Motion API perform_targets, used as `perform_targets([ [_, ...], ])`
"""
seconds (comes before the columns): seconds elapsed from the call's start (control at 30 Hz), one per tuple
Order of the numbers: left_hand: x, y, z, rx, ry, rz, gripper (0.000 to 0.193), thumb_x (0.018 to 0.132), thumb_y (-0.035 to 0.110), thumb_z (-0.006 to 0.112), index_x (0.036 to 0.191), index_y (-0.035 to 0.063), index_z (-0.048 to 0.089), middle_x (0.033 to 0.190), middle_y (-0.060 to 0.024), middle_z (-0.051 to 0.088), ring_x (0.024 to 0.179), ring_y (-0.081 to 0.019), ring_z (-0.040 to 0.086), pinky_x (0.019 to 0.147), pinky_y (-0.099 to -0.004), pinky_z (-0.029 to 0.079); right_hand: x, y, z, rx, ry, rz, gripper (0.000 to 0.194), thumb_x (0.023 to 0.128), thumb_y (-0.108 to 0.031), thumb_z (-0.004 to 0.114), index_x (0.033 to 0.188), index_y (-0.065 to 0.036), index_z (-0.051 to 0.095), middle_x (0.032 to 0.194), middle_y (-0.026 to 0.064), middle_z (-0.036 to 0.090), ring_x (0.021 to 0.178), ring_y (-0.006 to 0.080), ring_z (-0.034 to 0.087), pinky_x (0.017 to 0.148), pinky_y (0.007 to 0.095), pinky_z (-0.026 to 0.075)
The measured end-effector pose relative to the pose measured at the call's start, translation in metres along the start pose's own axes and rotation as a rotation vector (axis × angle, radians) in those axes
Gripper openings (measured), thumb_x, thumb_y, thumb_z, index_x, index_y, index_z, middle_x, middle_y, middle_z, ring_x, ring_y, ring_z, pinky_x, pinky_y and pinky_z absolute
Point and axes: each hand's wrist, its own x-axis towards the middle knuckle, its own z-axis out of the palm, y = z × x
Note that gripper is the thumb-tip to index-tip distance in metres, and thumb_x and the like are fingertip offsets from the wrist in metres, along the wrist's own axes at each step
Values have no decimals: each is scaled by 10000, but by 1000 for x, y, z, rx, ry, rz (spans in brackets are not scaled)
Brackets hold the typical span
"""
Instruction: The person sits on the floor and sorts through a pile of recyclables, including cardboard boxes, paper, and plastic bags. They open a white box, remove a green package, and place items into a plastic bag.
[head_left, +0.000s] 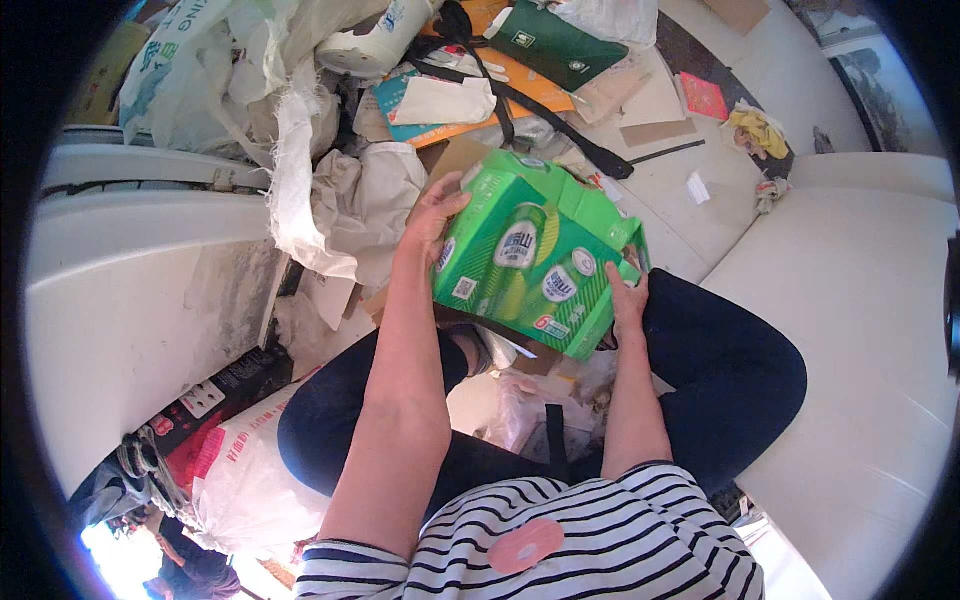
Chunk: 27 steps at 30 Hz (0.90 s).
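Observation:
A green printed cardboard drink carton (525, 255) is held up between both hands, above the person's bent legs. Its upper right part is torn, with flaps standing out. My left hand (439, 214) grips the carton's left end, with the thumb on the front face. My right hand (627, 300) holds the lower right end, its thumb along the edge and the other fingers mostly hidden behind. Under the carton, a crumpled clear plastic bag (517, 409) lies between the legs.
A large translucent plastic bag (202, 82) and a white woven sack (296, 172) stand at the upper left. A dark green paper bag (555, 46), black straps (577, 139) and flattened cardboard lie ahead. White panels flank both sides. A stuffed white bag (255, 480) sits at lower left.

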Motion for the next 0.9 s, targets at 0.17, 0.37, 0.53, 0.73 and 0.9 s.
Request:
perform_targets([
  [0.17,-3,6,9,75,-59,11,631,840,20,672,1412,59,408,1357,-171,517,1235,-256,503,971,-366,459,-1,13,0,-1,65,-152,611,704,-292,843,1157,4,560,1015,117,649,892,209,621,807,348,494],
  [0.37,3,-9,7,-34,-132,-3,616,864,31,634,1425,72,382,1317,-141,534,1177,-250,531,973,-364,454,6,-10,-14,-391,138,-308,559,686,-336,834,1052,1,580,935,163,671,838,275,653,758,386,500],
  [0.53,11,-19,-3,-47,-117,-19,528,890,53,615,1383,56,425,1298,-124,528,1151,-226,545,953,-344,473,19,3,-7,-369,148,-320,592,674,-351,842,1065,2,571,931,176,666,843,301,652,758,401,499],
  [0.73,35,-17,-12,-78,-165,-98,289,908,83,591,1194,46,595,1114,-87,636,1018,-207,607,880,-334,511,34,35,-2,-321,122,-250,666,674,-347,842,1157,12,557,1013,196,650,931,302,635,823,394,484],
  [0.9,62,-10,-7,-2,-11,-226,190,869,96,624,1038,13,646,922,-81,673,830,-179,634,726,-300,518,24,54,8,-367,178,-289,706,685,-308,842,1218,34,531,1118,207,619,1001,304,613,873,382,472],
])
